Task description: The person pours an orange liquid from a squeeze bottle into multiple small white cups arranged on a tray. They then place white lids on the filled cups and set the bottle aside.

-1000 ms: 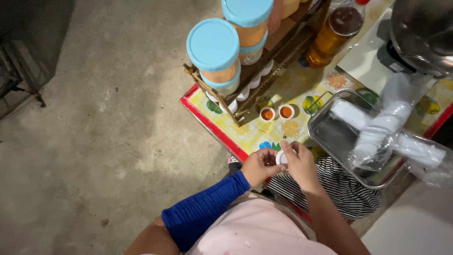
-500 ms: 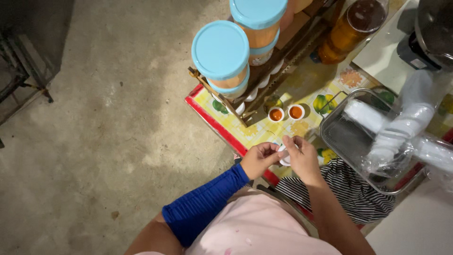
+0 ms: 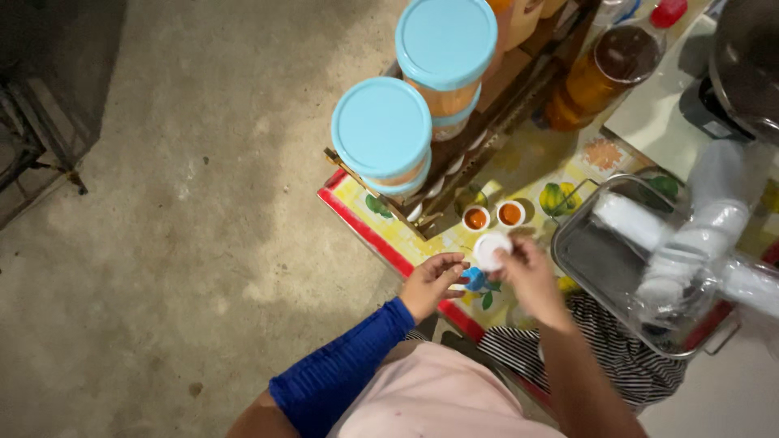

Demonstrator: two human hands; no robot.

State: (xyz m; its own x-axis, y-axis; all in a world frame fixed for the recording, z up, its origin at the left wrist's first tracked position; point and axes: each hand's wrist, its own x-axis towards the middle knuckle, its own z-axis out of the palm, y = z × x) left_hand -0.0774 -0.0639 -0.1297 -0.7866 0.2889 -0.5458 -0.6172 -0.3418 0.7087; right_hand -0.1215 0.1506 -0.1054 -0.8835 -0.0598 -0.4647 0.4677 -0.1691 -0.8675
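White small lid [image 3: 492, 250] is sitting pinched in the right hand [image 3: 527, 276] grip, above the worktop [image 3: 389, 235] near two sauce cups [image 3: 492, 216]; the left hand [image 3: 432, 282] is hovering beside it, fingers loosely curled, empty.

We have just one camera. It sits on the person's head and looks almost straight down. There is no second view to share anything with. We see the person's own pink shirt at the bottom edge, so the camera is right above the body. The left hand [image 3: 430, 280] and the right hand [image 3: 527, 276] are close, a bit below the middle of the picture. The bench [image 3: 381, 235] runs at a slant across the right half, from the middle up to the top right corner. The grey floor [image 3: 162, 203] fills the left half and lies farther away. The blue lids [image 3: 381, 126] of the tubs rise up near the camera.
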